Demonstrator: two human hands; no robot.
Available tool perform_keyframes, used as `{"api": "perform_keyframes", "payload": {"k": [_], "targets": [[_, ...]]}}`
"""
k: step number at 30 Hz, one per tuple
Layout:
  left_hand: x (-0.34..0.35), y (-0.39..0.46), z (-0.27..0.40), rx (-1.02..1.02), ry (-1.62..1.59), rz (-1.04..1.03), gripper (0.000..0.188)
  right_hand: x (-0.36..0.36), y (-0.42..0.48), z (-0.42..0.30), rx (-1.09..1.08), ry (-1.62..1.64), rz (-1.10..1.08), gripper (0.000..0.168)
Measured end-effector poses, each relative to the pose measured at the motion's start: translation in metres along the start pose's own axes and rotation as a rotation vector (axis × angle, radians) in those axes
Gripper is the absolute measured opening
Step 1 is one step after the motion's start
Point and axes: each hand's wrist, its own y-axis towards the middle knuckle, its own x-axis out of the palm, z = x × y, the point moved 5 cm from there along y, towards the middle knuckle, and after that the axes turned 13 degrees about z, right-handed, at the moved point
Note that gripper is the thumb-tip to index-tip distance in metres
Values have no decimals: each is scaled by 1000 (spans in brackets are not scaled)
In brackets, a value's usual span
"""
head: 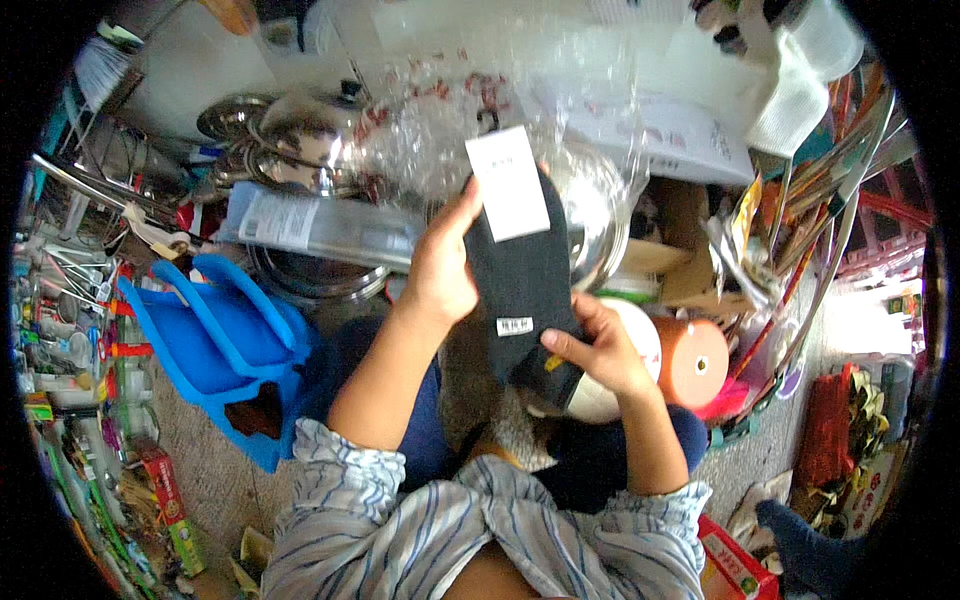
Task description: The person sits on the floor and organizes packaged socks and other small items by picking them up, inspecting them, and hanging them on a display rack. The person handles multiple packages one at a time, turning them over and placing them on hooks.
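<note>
Before my chest I hold a flat black fabric article (521, 281) with a rounded far end. It resembles an insole or a folded sock; which one I cannot tell. A white paper card (510, 184) lies on its far part, and a small white label (514, 325) with print sits lower down. My left hand (444, 262) grips its left edge near the card, thumb up along the side. My right hand (604, 345) pinches the lower right edge, beside a small yellow mark (553, 363). Below the article, its near end hangs over my lap.
Ahead stand steel pot lids (304, 139), clear plastic wrapping (427, 112) and a long plastic-wrapped package (322, 221). A blue plastic article (217, 337) is at left. At right are an orange container (694, 362), a cardboard box (679, 262) and leaning poles (847, 187).
</note>
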Motion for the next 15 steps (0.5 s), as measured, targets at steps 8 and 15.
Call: {"api": "perform_keyframes", "payload": {"k": [8, 15], "targets": [[-26, 8, 2, 140, 69, 263, 33, -4, 2, -2, -97, -194, 189, 21], [-14, 2, 6, 32, -110, 136, 37, 10, -10, -3, -239, -267, 56, 26]]}}
